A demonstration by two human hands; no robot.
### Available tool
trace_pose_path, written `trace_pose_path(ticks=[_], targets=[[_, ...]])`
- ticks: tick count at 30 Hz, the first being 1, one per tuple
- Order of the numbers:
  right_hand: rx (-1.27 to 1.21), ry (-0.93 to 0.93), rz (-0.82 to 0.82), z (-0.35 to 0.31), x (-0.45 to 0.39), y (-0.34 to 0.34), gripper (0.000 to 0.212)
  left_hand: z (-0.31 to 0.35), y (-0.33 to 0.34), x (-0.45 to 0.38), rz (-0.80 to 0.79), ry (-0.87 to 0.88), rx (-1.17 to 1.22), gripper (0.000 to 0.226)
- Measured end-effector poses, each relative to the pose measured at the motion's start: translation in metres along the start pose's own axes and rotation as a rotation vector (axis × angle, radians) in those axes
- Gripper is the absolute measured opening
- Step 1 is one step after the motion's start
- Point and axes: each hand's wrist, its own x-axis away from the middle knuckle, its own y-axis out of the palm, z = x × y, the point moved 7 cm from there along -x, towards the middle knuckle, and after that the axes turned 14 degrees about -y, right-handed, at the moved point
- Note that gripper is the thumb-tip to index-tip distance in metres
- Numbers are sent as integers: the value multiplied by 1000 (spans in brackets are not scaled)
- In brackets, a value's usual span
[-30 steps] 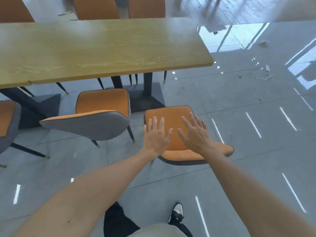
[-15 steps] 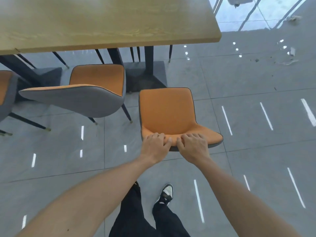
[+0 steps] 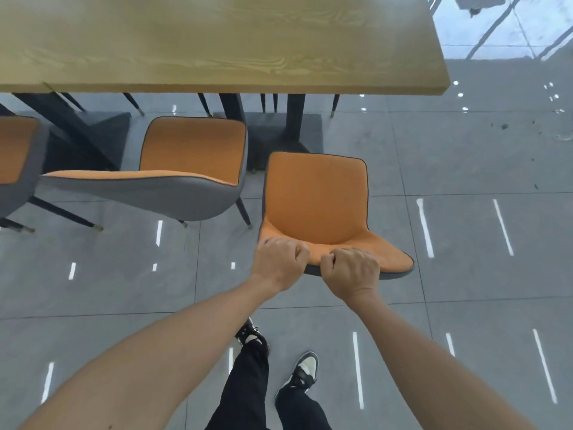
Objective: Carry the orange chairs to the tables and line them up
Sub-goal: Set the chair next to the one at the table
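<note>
An orange chair (image 3: 316, 197) with a grey shell stands on the floor just in front of the wooden table (image 3: 217, 41), below its right end. My left hand (image 3: 279, 262) and my right hand (image 3: 350, 271) are both closed over the top edge of its backrest, side by side. A second orange chair (image 3: 189, 150) sits to its left, its seat partly under the table edge. A third orange chair (image 3: 15, 147) shows at the far left, cut off by the frame.
The table's dark pedestal base (image 3: 285, 131) stands just beyond the held chair. Thin black chair legs show under the table. The floor is glossy grey tile (image 3: 465, 212) with light reflections. My own legs and shoes (image 3: 304, 370) are below my arms.
My hands went from flat above the chair to closed on its backrest top. The view has moved closer to the table and the chair now sits nearer the table edge.
</note>
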Motion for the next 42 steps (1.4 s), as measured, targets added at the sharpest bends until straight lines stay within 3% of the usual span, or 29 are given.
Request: trace_pose_path(ticks=[16,24,33,40,42], targets=[[44,38,-42,13,-138,15,40,10,-50,-131,9,18,35,53],[61,14,-38,30,-139,12,38,21,-30,-139,-82,20,24,49],[40,-34,-11,39,-142,7,39,30,-30,-136,-62,-34,15,53],[-37,-28,-106,37,-140,1,41,21,-50,-124,-176,-68,174,50],[-53,-45,-135,35,-140,-4,39,3,-69,-122,-131,-74,181,45]])
